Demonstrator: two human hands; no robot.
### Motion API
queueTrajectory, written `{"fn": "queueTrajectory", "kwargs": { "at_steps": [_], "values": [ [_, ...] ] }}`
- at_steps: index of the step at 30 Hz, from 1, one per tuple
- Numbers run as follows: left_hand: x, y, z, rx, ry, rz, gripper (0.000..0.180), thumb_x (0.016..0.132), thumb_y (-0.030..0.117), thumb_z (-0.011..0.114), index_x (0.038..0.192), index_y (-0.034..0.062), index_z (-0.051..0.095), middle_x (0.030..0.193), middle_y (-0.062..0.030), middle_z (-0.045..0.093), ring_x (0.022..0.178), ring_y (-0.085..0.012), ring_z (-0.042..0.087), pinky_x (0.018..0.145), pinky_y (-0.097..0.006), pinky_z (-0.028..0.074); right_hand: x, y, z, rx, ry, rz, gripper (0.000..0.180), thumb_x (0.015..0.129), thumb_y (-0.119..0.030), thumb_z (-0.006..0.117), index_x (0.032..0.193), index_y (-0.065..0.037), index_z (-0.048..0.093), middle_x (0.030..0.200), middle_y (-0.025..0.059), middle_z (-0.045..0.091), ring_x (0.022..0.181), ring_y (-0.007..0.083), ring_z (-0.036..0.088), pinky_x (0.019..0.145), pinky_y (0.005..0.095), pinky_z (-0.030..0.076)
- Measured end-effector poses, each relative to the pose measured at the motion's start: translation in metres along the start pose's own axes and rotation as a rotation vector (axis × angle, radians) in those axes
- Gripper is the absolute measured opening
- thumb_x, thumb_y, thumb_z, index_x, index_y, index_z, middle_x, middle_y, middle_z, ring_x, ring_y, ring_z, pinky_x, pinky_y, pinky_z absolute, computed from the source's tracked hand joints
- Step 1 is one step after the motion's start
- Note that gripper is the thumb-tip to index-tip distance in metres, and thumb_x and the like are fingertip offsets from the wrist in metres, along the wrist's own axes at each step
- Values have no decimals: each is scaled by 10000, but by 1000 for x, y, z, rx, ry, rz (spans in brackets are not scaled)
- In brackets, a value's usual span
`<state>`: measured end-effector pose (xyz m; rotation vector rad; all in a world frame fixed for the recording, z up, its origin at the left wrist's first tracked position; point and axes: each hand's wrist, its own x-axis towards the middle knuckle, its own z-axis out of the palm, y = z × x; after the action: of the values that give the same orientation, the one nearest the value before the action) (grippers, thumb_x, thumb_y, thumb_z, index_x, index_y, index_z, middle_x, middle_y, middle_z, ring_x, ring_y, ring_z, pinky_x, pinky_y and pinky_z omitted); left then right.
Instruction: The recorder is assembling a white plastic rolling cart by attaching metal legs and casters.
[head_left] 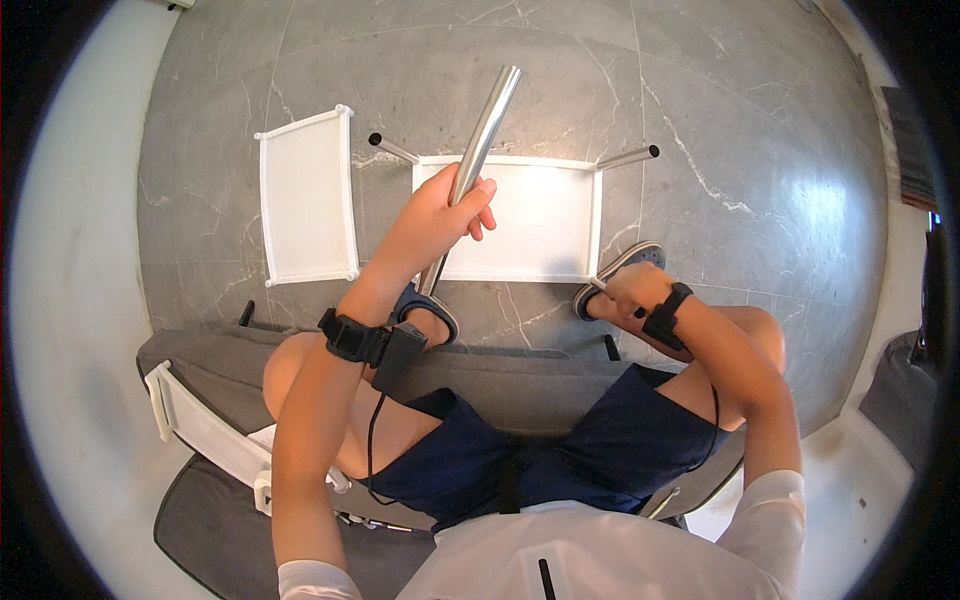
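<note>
White cloth is seen nearest the camera in the shirt (600,555), with grey woven fabric on the sofa (530,375) beyond it. A tube (486,132) of smooth, mirror-bright metal is gripped by the left hand (441,205), its fingers wrapped around it. Its long axis is slanted from far right to near left, over the left edge of the panel (530,222); whether they touch cannot be told. The right hand (637,287) is curled at the panel's near right corner, farther from the tube; a thin, pale piece is pinched there, too small to identify. The panel is white, flat, rectangular and narrow-rimmed; round metal legs (628,157), dark at the tips, are set at its far corners. Toward the left edge of the grey, white-veined floor (730,120), a second panel (308,197) is laid, with rounded corner fittings.
</note>
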<state>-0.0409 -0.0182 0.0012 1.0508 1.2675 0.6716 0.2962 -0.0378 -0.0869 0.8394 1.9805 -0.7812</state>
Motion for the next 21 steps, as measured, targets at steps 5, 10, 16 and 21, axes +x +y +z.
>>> {"fn": "queueTrajectory", "kwargs": {
  "at_steps": [5,10,16,21],
  "values": [
    [-4,1,-5,-20,54,34,317,1013,358,578,989,42,566,763,-61,647,658,-110,614,611,-254,490,10,12,-18,-98,-9,190,267,605,-178,740,836,-44,762,823,175,727,794,337,731,656,409,574],
    [-5,-1,-14,-27,98,29,318,1010,374,601,979,61,550,710,13,541,605,-63,518,545,-234,434,5,31,-37,-39,-8,250,275,642,-195,804,880,-60,779,909,147,756,878,299,741,731,399,583],
    [-10,-8,-19,-48,143,-63,319,1003,311,607,1128,34,510,738,30,479,580,-42,422,511,-214,362,6,94,-44,-178,427,410,280,725,-123,703,997,-143,767,952,114,750,814,311,737,721,427,587],
    [-16,-8,-15,-92,49,-102,536,1022,226,495,1500,94,293,844,-31,549,649,-77,465,587,-231,385,-6,108,-67,-117,662,698,352,811,-116,666,1161,-140,698,1045,146,720,1059,327,674,849,468,555]
  ]
}}
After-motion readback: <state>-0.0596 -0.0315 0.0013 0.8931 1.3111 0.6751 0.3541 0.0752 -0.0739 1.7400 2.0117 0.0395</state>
